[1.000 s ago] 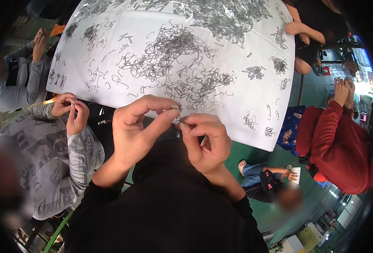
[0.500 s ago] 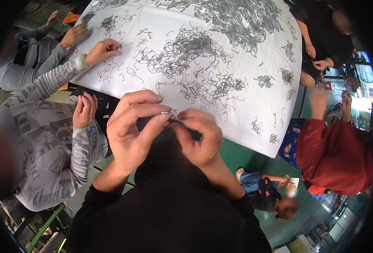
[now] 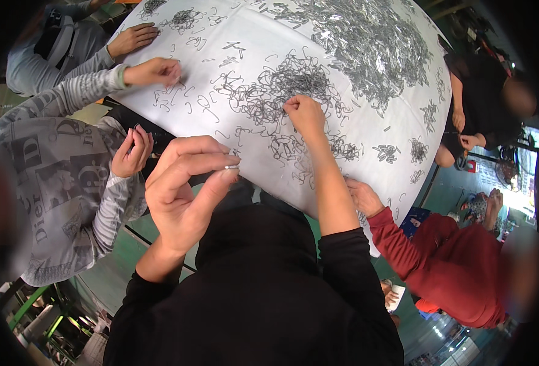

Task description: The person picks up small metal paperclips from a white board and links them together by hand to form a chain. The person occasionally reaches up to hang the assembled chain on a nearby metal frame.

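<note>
My left hand is raised over the near edge of the table. Its thumb and index finger pinch a small shiny metal piece, narrow and short; most of it is hidden by the fingertips. My right hand reaches forward to a heap of dark curved wire hooks on the white tabletop. Its thumb and fingers come together at the near side of that heap. Whatever lies between those fingertips is too small to make out. More loose hooks are scattered around my right forearm.
A large pile of flat grey metal strips covers the far right of the table, with smaller clusters near the right edge. People in grey sleeves work at the left. On the right, a red-sleeved hand reaches onto the table beside my arm.
My right hand has left my left hand and moved forward to the hook heap. My left hand still pinches the metal piece. The red-sleeved person's hand has come onto the table.
</note>
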Tool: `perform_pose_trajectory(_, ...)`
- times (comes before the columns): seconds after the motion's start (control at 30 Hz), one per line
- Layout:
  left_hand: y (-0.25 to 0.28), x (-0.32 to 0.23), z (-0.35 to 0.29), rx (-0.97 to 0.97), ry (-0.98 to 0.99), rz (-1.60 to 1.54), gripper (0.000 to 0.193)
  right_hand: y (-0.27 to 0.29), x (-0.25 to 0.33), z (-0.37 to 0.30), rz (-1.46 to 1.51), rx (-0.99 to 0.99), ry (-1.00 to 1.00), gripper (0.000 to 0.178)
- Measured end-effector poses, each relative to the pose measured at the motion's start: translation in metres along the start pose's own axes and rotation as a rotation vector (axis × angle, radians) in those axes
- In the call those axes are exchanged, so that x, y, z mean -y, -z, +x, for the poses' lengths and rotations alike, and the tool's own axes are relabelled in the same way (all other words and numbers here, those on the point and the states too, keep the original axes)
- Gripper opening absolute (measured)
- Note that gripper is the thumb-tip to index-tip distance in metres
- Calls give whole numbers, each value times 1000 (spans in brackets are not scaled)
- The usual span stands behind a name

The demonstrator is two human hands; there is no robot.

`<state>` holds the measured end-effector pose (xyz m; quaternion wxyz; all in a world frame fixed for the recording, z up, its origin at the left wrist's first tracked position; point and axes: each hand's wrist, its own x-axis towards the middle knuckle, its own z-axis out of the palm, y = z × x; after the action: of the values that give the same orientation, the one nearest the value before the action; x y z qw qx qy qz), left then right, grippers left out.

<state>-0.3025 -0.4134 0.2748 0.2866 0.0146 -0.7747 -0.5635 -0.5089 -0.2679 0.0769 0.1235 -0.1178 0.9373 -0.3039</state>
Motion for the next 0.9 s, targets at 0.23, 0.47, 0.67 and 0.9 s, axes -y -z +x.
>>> perform_pose_trajectory(0.23,-4,1,1,-31,17,7,17,-15,37,9,-266,27,-147,38)
perform_pose_trajectory(0.47,-12,1,-1,-12,61,-82,16,-27,19,12,-175,-12,-137,33)
perform_pose_trajectory(0.67,-21,6,-5,62,119,-73,13,-3,-19,-10,578,-80,-112,23)
perform_pose_trajectory(0.9,-34,11,-1,156,84,-74,13,76,26,-90,1126,-8,-143,16)
